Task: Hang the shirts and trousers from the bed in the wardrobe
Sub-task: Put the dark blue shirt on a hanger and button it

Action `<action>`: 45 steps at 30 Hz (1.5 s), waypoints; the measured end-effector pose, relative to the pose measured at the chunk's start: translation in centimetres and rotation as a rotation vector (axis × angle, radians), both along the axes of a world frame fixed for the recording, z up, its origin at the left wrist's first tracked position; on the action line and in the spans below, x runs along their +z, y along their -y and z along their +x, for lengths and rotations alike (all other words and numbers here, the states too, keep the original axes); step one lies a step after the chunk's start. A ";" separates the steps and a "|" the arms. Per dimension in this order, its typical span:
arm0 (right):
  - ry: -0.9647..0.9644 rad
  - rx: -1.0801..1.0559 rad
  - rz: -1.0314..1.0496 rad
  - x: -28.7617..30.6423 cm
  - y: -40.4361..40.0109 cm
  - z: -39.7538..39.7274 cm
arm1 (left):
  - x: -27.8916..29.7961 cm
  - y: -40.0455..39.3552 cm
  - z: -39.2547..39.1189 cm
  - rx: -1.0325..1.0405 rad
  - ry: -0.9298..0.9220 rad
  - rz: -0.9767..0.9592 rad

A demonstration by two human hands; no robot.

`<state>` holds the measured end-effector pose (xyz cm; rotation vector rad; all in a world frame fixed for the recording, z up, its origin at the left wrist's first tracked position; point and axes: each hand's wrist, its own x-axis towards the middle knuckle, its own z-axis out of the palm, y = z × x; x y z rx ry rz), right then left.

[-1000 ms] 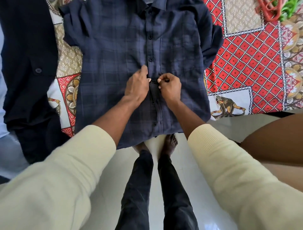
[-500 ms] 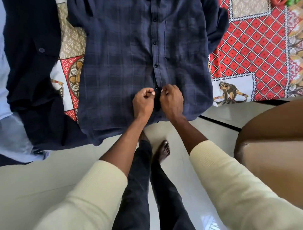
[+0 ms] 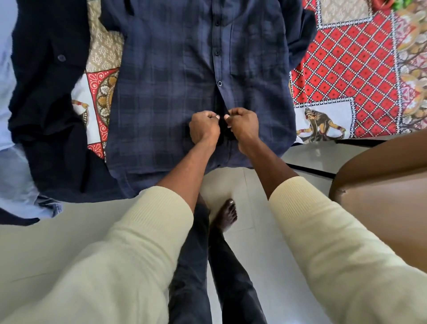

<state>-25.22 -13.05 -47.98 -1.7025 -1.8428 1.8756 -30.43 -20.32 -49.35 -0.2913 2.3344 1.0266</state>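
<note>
A dark blue checked shirt (image 3: 166,87) lies flat on the bed, front up, its hem hanging over the bed's edge. My left hand (image 3: 203,127) and my right hand (image 3: 243,123) are side by side low on the shirt's button placket, each pinching one side of the front. The buttons above my hands are fastened. A dark navy garment (image 3: 46,97) lies to the left of the shirt. A pale blue garment (image 3: 13,162) lies at the far left and hangs off the bed.
The bed has a red, white and beige patterned bedcover (image 3: 346,76). A brown rounded piece of furniture (image 3: 381,185) stands at the right next to the bed. I stand barefoot on pale floor tiles (image 3: 57,242). Coloured hangers (image 3: 388,2) show at the top right corner.
Both hands have moved down the placket from the shirt's middle to a spot near the hem. The view has shifted so that more of the floor shows.
</note>
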 end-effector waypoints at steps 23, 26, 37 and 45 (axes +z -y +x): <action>-0.023 -0.098 -0.242 -1.0 -1.3 0.3 | 0.4 0.2 0.5 0.039 0.103 0.125; -0.004 -0.039 -0.164 -0.9 -1.1 0.3 | 1.0 0.7 -0.3 0.020 0.154 0.207; 0.097 0.364 0.409 -1.3 0.0 0.0 | 1.5 0.5 -2.3 -0.058 0.261 0.216; -0.054 0.296 0.067 -1.9 -2.1 0.5 | 0.7 0.8 -1.1 -0.266 -0.062 0.085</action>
